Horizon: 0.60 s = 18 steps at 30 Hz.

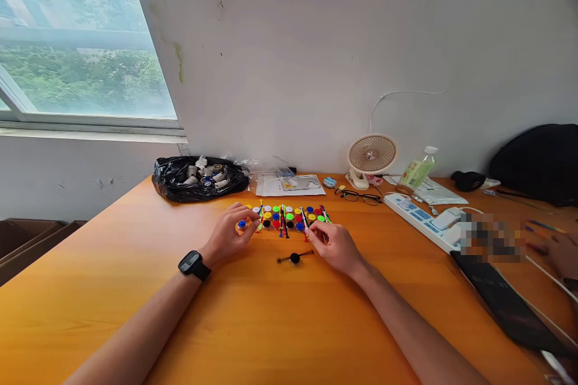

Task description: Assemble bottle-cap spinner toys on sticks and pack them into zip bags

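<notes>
Orange table (112,289) w/ white wall behind, window at far left. Beyond both sets of fingers, at the table's back edge: black plastic bag (198,179) holding small rolls, clear packets beside it, small white desk fan (371,157), green-label bottle (419,169), glasses (361,196). Out past the R fingers: white power strip (422,216), black bag further back. Another person's hand (560,252) at far R edge, well apart.

L hand (231,233), smartwatch (193,264) on wrist, lies palm-down; fingers curled loosely, tips at the L end of the colored caps (284,218), touching or just beside a blue cap. Can't tell if it grips one.

R hand (333,243) at the R end of the row; thumb and forefinger pinched together on a thin stick, seemingly red, too small to be sure.

Caps sit in tight rows between the two sets of fingertips, thin colored sticks lying across them. Black spinner piece (295,258), a disc on a thin black rod, lies alone nearer than the fingers, between both hands, touching neither.
</notes>
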Available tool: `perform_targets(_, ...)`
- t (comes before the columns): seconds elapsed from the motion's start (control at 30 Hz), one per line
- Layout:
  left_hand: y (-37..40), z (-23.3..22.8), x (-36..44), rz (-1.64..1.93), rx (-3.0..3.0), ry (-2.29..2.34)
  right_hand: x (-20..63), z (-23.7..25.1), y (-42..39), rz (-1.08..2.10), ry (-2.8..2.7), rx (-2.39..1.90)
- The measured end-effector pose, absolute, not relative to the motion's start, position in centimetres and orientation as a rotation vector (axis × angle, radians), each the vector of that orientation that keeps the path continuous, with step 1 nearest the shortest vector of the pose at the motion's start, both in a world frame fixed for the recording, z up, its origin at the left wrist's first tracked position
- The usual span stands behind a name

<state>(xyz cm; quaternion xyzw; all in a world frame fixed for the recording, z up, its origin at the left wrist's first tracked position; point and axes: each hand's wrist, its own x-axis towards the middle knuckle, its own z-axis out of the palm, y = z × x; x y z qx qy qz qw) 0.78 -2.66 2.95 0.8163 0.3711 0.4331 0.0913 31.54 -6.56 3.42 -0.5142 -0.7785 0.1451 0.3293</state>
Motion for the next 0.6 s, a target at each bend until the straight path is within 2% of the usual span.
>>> perform_targets(0.1,-3.2,3.0,1.3,1.247,2.425,1.071,31.4,3.5,-6.7,0.387,-2.042,-1.336)
perform_targets(0.33,-4.4,3.3,2.8,0.906,2.495,0.937,30.6,4.2,-7.5,0.347,-2.134,-1.217)
perform_targets(0.6,-4.6,2.5,3.5,0.849,2.476,0.937,29.9,4.7,-8.4,0.363,-2.254,-1.056)
